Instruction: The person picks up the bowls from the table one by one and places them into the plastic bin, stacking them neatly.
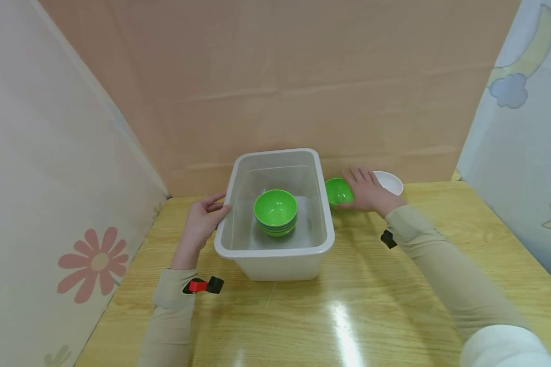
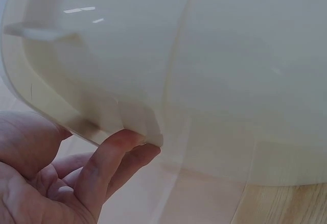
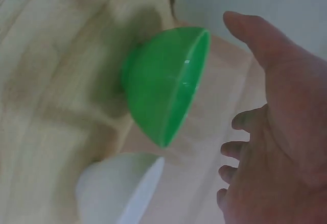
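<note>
A white translucent bin [image 1: 327,206] stands on the wooden table, with a stack of green bowls [image 1: 275,210] inside it. My left hand [image 1: 205,214] grips the bin's left rim. In the left wrist view its fingers [image 2: 116,146] curl under the lip of the bin [image 2: 214,55]. A single green bowl [image 1: 336,191] sits just right of the bin, and a white bowl [image 1: 392,182] lies behind it. My right hand [image 1: 367,192] hovers over the green bowl with its fingers spread. In the right wrist view the right hand [image 3: 276,132] is beside the green bowl [image 3: 158,91], not closed on it, with the white bowl [image 3: 117,188] close by.
A brown cardboard wall [image 1: 280,76] stands right behind the bin. Patterned panels close in the left [image 1: 50,178] and right [image 1: 523,153] sides. The wooden tabletop [image 1: 349,306] stretches toward me in front of the bin.
</note>
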